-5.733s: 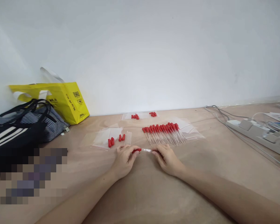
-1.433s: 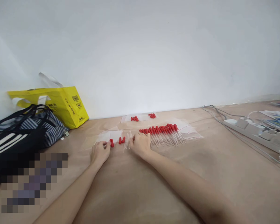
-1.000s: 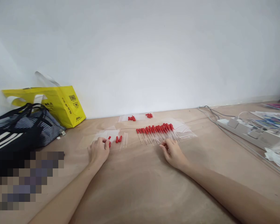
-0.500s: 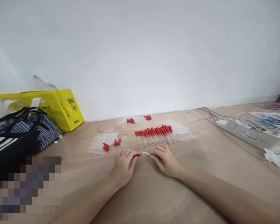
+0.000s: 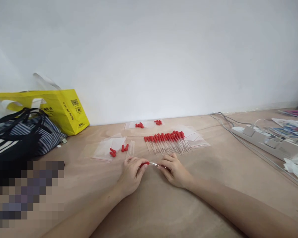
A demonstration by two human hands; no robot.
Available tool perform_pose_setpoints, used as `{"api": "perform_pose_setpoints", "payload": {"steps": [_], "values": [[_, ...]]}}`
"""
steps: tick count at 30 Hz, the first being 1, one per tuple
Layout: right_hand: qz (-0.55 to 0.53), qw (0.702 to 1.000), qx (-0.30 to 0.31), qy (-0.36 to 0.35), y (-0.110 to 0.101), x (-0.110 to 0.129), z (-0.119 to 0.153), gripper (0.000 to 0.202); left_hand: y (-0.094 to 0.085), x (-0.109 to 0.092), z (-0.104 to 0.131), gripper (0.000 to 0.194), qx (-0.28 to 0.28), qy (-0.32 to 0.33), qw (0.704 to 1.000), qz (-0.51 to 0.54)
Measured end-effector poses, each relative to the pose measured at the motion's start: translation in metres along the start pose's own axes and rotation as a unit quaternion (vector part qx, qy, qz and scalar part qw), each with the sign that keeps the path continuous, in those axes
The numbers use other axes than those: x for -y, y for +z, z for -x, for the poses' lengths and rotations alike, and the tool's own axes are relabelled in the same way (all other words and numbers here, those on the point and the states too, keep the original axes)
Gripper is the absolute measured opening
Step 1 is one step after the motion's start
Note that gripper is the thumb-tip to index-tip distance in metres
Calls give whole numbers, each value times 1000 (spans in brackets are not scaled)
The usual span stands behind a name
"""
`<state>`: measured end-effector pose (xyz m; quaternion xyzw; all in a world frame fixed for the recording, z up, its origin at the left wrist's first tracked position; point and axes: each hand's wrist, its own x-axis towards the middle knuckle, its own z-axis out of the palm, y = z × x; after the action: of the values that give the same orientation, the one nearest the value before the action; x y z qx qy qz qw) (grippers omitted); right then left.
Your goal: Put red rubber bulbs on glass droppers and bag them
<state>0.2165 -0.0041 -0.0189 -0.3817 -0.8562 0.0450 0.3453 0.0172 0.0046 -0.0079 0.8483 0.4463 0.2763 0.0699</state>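
Note:
My left hand pinches a red rubber cap near the middle of the table. From the right, my right hand holds a clear glass tube, whose end meets the cap's opening. Behind my right hand lies a row of capped droppers, red ends away from me. Several bare clear tubes rest just behind my left hand. Loose red caps sit on and beside a clear plastic bag to the left.
More red caps lie on a plastic bag by the wall. A yellow bag and a dark striped bag stand left. A white power strip, cables, tissue and printed papers are right.
The gap between cap and tube has closed; the tube's end now touches the red cap. My right hand has come slightly closer to my left. The view has shifted a little.

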Motion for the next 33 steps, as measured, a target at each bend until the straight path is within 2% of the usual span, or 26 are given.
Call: {"api": "perform_pose_setpoints", "payload": {"steps": [5,13,20,26,33], "values": [[0,1000,11,-28,3,2,2,19,0,0,1,20,4,-18,1000,10],[82,995,3,-65,3,6,-2,21,0,3,2,21,-4,-24,1000,5],[161,980,-12,-113,0,3,-3,23,-3,-3,4,21,-2,34,999,-16],[146,980,-26,-133,1,3,-2,21,-5,-7,6,21,1,89,995,-34],[130,984,-15,-118,6,6,-1,20,-5,-11,6,19,11,112,993,-22]]}}
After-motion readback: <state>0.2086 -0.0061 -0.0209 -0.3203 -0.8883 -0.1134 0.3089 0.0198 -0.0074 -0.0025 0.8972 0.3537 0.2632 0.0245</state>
